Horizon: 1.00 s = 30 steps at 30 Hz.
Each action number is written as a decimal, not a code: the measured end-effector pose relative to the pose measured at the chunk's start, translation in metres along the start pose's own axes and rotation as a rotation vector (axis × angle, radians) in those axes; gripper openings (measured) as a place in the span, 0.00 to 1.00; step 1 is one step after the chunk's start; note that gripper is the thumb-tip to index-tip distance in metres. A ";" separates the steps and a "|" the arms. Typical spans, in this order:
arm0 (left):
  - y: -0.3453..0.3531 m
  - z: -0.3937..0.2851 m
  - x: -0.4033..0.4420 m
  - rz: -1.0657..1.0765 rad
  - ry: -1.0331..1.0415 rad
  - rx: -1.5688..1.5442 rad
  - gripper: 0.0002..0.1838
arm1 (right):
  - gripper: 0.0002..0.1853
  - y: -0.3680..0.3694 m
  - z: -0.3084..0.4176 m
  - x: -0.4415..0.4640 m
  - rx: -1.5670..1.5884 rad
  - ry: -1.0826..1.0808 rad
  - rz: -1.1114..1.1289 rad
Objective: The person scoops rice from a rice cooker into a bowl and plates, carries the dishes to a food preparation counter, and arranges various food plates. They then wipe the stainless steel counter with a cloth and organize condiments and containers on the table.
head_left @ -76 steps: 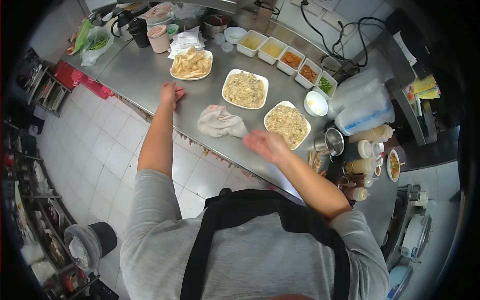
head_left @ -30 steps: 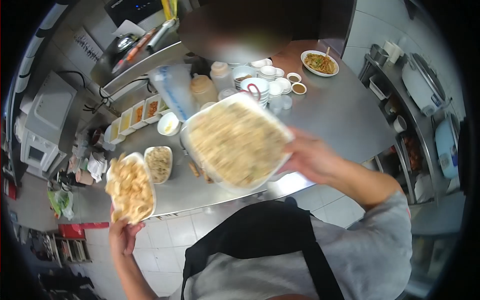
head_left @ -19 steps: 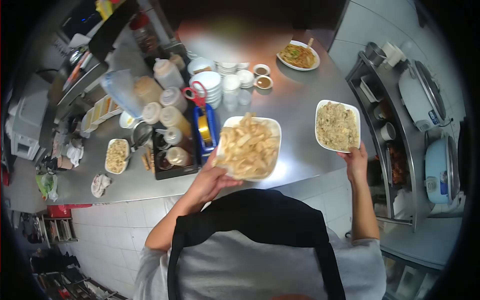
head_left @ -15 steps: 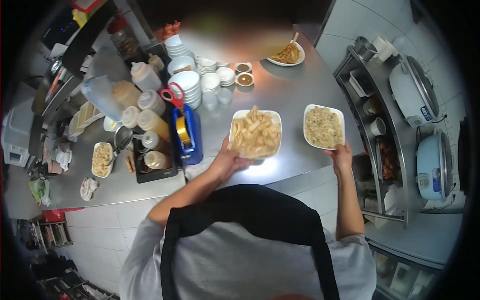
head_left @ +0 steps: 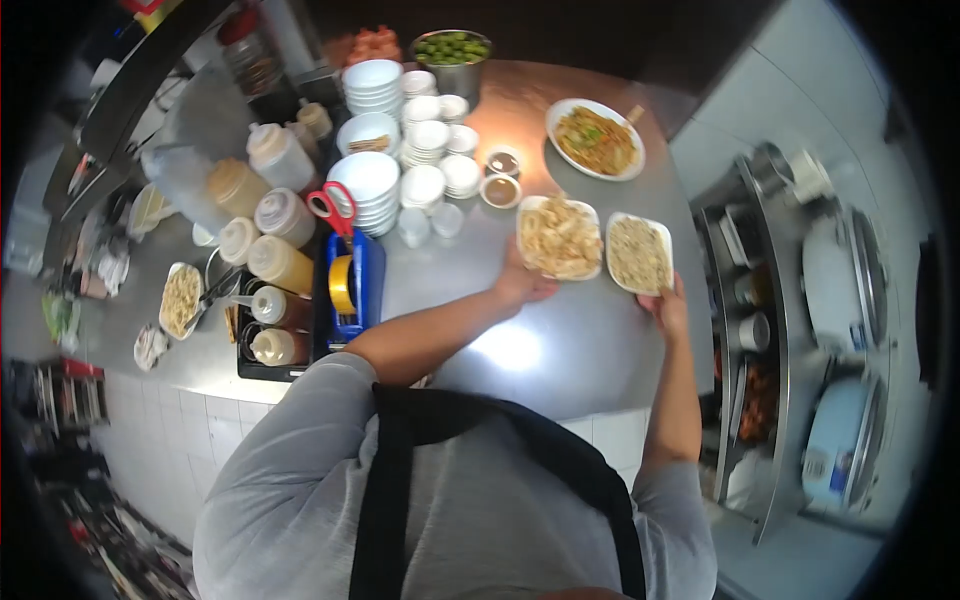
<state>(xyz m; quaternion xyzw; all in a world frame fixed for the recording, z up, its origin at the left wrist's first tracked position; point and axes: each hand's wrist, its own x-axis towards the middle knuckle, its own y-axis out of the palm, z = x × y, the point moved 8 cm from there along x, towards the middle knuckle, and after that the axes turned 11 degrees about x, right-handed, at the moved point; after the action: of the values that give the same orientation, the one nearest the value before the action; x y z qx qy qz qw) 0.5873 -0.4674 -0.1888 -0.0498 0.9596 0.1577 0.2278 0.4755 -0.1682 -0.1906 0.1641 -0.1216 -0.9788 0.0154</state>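
The left hand's (head_left: 527, 284) grip is on the heaped fried-strip bowl (head_left: 560, 240), the right hand's (head_left: 668, 310) on the rice bowl (head_left: 640, 254) just right of it, toward the table's (head_left: 450, 365) right side; a sideways nudge could cause a spill.

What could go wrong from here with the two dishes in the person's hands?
The left hand holds the strips dish near a sauce cup, which it might knock. The heaped strips may spill if that dish tips. The rice dish in the right hand is close beside it, so their rims might bump.
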 end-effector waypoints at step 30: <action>-0.090 0.018 -0.141 0.020 0.741 1.377 0.25 | 0.08 0.643 0.009 0.016 -0.983 -0.875 1.265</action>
<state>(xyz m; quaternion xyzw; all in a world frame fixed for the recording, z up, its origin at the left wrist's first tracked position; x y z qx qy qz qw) 0.7356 -0.5428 -0.1655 0.0621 0.8552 -0.4981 -0.1293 0.4514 -0.7910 -0.0310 -0.3442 0.2469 -0.7042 0.5698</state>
